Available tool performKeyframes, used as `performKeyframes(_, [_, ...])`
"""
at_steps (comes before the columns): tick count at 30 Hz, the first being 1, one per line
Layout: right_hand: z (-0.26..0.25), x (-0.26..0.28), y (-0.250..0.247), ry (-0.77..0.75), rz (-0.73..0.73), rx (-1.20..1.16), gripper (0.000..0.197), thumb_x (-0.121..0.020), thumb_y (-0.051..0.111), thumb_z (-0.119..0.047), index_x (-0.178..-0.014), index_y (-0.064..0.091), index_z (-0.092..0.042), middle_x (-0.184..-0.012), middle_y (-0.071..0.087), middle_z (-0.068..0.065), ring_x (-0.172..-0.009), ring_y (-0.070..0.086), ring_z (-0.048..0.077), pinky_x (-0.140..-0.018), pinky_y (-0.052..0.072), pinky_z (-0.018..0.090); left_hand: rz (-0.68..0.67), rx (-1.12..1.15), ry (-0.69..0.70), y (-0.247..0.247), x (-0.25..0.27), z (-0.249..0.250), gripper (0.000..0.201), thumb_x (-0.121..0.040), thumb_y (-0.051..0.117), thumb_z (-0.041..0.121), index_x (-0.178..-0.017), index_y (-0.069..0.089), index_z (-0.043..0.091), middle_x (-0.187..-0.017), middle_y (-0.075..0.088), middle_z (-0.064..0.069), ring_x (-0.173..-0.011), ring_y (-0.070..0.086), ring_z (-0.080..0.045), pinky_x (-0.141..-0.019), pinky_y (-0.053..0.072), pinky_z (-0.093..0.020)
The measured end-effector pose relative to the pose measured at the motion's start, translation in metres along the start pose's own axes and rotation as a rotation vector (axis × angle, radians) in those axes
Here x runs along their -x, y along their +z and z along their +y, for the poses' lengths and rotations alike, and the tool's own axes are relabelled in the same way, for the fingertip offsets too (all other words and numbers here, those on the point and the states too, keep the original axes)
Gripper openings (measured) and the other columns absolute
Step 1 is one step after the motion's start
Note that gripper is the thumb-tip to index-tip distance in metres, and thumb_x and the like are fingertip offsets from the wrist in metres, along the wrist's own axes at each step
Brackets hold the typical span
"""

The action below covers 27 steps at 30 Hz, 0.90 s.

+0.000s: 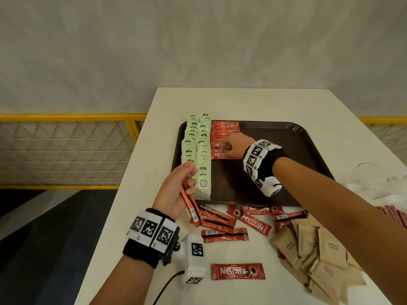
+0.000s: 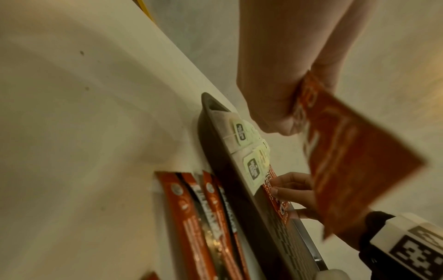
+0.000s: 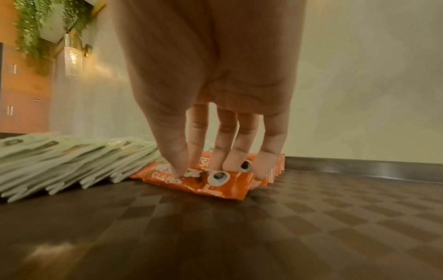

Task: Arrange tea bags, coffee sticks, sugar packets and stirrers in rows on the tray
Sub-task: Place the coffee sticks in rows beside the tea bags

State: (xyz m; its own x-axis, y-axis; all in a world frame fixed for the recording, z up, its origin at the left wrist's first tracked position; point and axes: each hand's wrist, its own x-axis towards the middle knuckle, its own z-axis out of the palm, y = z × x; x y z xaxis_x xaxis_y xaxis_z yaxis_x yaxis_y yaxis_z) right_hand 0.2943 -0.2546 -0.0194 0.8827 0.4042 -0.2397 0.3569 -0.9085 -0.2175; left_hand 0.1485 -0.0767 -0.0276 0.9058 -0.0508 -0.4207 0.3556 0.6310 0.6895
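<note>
A dark brown tray (image 1: 275,150) holds two rows of green-tagged tea bags (image 1: 198,150) along its left side, with a row of red coffee sticks (image 1: 222,130) beside them. My right hand (image 1: 229,148) reaches down onto the near end of that row. In the right wrist view its thumb and straight fingertips (image 3: 178,166) press on the top coffee sticks (image 3: 215,183). My left hand (image 1: 176,190) hovers at the tray's front left corner and grips a small bundle of coffee sticks (image 1: 191,208), which appears blurred as red coffee sticks (image 2: 354,170) in the left wrist view.
Loose coffee sticks (image 1: 237,223) lie on the white table (image 1: 154,271) in front of the tray, one coffee stick (image 1: 237,271) nearer me. Brown sugar packets (image 1: 315,249) are heaped at the front right. Clear plastic (image 1: 374,183) and thin red-striped items (image 1: 394,212) sit at the right edge. The table's left edge drops off beside my left arm.
</note>
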Motion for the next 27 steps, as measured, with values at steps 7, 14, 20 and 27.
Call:
performKeyframes(7, [0.0,0.006,-0.003,-0.001,-0.047,0.015,0.04,-0.083,0.067,-0.036,-0.116,0.059,-0.015,-0.115,0.059,0.003,-0.107,0.055,0.021,-0.087,0.045,0.032,0.002,0.006,0.0,0.0,0.0,0.001,0.013,-0.091,0.058,0.02,-0.102,0.058,0.012,-0.076,0.054,0.001,-0.044,0.039,-0.004,-0.035,0.031,-0.011])
performKeyframes(14, [0.001,0.005,-0.005,0.074,-0.072,-0.075,0.05,-0.081,0.072,-0.024,-0.125,0.05,-0.012,-0.122,0.056,0.008,-0.113,0.052,0.024,-0.085,0.04,0.028,0.004,0.009,0.005,0.0,0.001,0.002,0.01,-0.091,0.058,0.02,-0.098,0.058,0.012,-0.076,0.055,0.0,-0.044,0.039,-0.004,-0.035,0.031,-0.011])
performKeyframes(20, [0.003,-0.001,-0.008,0.081,-0.082,-0.074,0.053,-0.079,0.073,-0.018,-0.127,0.051,-0.01,-0.126,0.054,0.011,-0.116,0.05,0.025,-0.084,0.039,0.025,0.001,0.01,0.0,-0.001,0.0,0.001,0.01,-0.091,0.058,0.02,-0.098,0.059,0.013,-0.076,0.055,0.0,-0.044,0.04,-0.004,-0.036,0.032,-0.011])
performKeyframes(27, [0.004,-0.013,-0.005,0.042,0.015,-0.005,0.045,-0.078,0.073,-0.019,-0.119,0.053,-0.015,-0.118,0.053,0.007,-0.111,0.051,0.025,-0.085,0.043,0.032,0.007,0.006,0.003,0.0,0.0,0.003,0.008,-0.091,0.058,0.02,-0.094,0.06,0.013,-0.074,0.056,0.001,-0.044,0.04,-0.004,-0.035,0.032,-0.012])
